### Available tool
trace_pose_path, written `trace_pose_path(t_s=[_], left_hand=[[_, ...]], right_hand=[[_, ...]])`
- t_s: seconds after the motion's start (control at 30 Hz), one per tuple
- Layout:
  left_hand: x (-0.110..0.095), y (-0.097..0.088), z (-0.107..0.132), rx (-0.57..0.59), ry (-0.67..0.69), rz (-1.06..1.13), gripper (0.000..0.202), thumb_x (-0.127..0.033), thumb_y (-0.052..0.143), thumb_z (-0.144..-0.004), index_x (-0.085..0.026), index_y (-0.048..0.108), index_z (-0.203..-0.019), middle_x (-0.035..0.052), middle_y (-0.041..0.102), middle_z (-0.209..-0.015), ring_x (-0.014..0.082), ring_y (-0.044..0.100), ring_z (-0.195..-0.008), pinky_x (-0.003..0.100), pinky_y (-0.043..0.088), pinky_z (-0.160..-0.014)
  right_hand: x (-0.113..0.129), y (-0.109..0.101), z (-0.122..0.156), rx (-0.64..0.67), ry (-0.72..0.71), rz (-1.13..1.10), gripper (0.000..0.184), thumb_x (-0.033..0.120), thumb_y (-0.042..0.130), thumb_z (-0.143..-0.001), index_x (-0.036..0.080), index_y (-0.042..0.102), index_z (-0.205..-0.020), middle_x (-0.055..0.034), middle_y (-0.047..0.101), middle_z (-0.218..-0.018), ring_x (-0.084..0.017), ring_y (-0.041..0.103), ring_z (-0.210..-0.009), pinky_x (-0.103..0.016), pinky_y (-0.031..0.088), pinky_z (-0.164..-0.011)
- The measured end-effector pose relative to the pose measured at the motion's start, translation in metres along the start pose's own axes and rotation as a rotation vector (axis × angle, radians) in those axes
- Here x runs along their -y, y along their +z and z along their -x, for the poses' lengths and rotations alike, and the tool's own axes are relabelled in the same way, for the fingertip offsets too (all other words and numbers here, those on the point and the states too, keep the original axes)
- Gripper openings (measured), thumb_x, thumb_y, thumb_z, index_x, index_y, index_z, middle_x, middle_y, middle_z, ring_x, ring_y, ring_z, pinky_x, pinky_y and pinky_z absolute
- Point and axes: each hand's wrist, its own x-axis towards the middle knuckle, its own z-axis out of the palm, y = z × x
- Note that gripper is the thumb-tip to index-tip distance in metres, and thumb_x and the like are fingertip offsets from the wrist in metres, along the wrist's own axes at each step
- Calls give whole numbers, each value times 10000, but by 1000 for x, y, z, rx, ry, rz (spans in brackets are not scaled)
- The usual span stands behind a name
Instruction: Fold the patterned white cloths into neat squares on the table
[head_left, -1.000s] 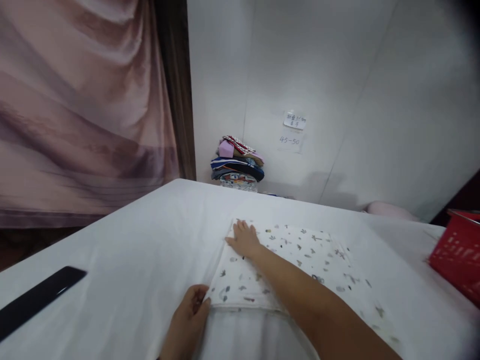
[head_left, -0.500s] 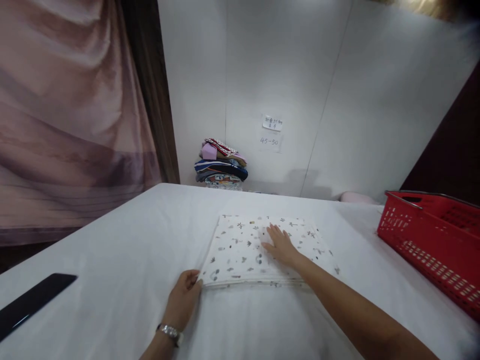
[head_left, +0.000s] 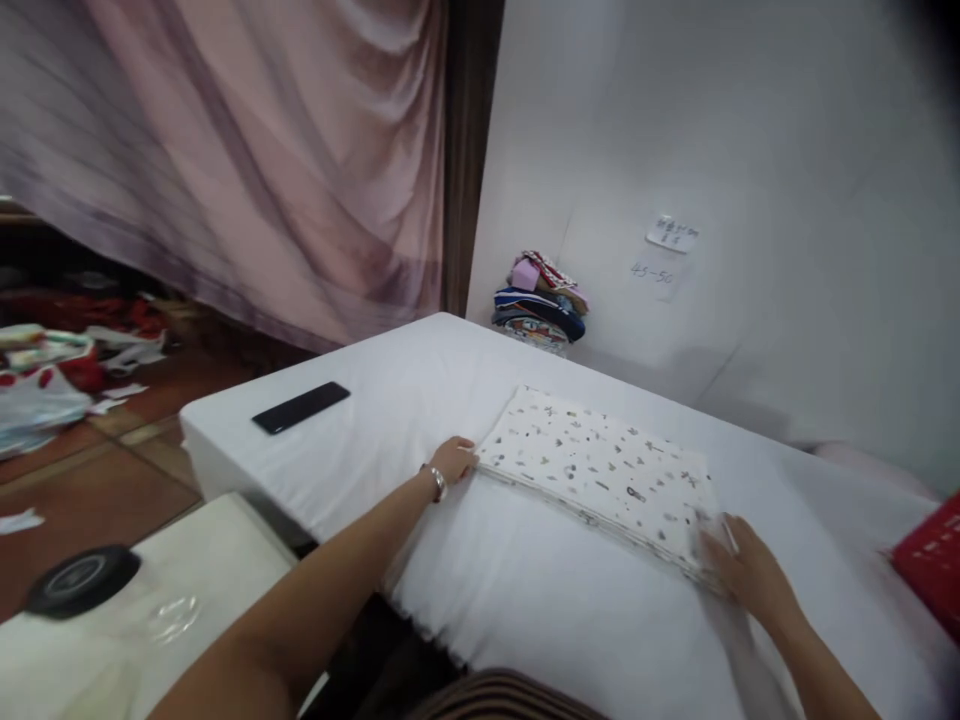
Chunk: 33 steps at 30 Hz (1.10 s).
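A folded white cloth with small dark prints (head_left: 600, 462) lies flat on a white-covered table (head_left: 420, 390). My left hand (head_left: 452, 460), with a watch on its wrist, grips the cloth's near left corner, fingers curled around the edge. At the near right corner, my right hand (head_left: 746, 570) has its fingers closed on the cloth's edge.
A black phone (head_left: 301, 407) lies near the table's left edge. Folded clothes (head_left: 541, 310) are stacked against the white wall. A red basket (head_left: 930, 560) sits at the far right. A pink curtain (head_left: 262, 170) hangs at left. A white stool with a black disc (head_left: 82, 580) stands lower left.
The view swung left. My right hand slid off the top of the cloth to its near right corner and closed on the edge. My left hand stays at the left corner.
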Motion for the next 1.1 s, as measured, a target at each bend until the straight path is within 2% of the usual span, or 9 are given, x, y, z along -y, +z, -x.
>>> trace_pose_path(t_s=[0.1, 0.2, 0.3, 0.4, 0.53, 0.63, 0.87, 1.0, 1.1], left_hand=[[-3, -3, 0, 33, -55, 13, 274, -158, 543, -734, -132, 505, -1004, -95, 416, -384, 65, 353, -324, 173, 280, -369], [-5, -4, -4, 54, -95, -3, 277, -156, 552, -728, -139, 513, -1002, -92, 424, -399, 61, 365, -328, 169, 293, -377], [-6, -2, -10, 66, -119, -55, 219, -179, 564, -726, -148, 541, -942, -80, 443, -423, 60, 380, -339, 172, 303, -387], [-10, 0, -14, 69, -128, -146, 185, -288, 564, -741, -130, 567, -836, -50, 470, -443, 73, 404, -356, 193, 321, -397], [-19, 4, -17, 61, -94, -335, 404, -509, 543, -711, -107, 587, -725, -2, 472, -417, 125, 444, -379, 239, 325, -394], [-27, 8, -20, 55, -27, -473, 413, -516, 568, -678, -108, 605, -725, 18, 494, -429, 162, 500, -430, 251, 344, -415], [-29, 10, -28, 5, 89, -585, 428, -427, 618, -649, -122, 586, -947, 75, 648, -760, 205, 613, -657, 258, 438, -535], [-26, 11, -32, -28, 102, -512, 489, -417, 633, -630, -117, 561, -1009, 81, 650, -783, 212, 625, -659, 277, 473, -571], [-25, 12, -34, -13, 22, -355, 522, -393, 641, -632, -111, 523, -1056, 81, 640, -803, 183, 621, -604, 268, 499, -551]], right_hand=[[-32, -18, 14, 138, 337, -273, 737, 565, 506, -692, 140, 382, -1281, -154, 531, -1191, -293, 556, -1011, -416, 441, -889], [-28, -32, 29, 238, 557, -600, 755, 505, 627, -632, 149, 382, -1251, -126, 611, -1013, -230, 632, -790, -331, 539, -692], [-9, -40, 35, 322, 613, -724, 568, 431, 685, -612, 143, 498, -1064, -87, 634, -835, -185, 624, -659, -285, 542, -596], [3, -39, 32, 400, 637, -648, 370, 505, 633, -656, 160, 543, -753, -46, 598, -611, -147, 575, -519, -250, 496, -478], [9, -31, 22, 444, 653, -519, 454, 579, 530, -711, 179, 439, -516, -23, 509, -437, -88, 446, -375, -200, 360, -352], [16, -31, 15, 434, 643, -498, 402, 521, 550, -721, 162, 491, -550, -4, 489, -423, -76, 410, -356, -190, 310, -334], [22, -38, 11, 308, 687, -857, 283, 368, 671, -659, 154, 571, -815, -64, 646, -772, -164, 604, -599, -286, 516, -540], [17, -29, 13, 316, 685, -1124, 206, 263, 635, -712, 137, 560, -856, -63, 639, -764, -160, 607, -645, -301, 542, -594], [15, -23, 13, 271, 686, -1164, 219, 219, 586, -755, 139, 527, -949, -52, 621, -769, -140, 601, -646, -280, 542, -578]])
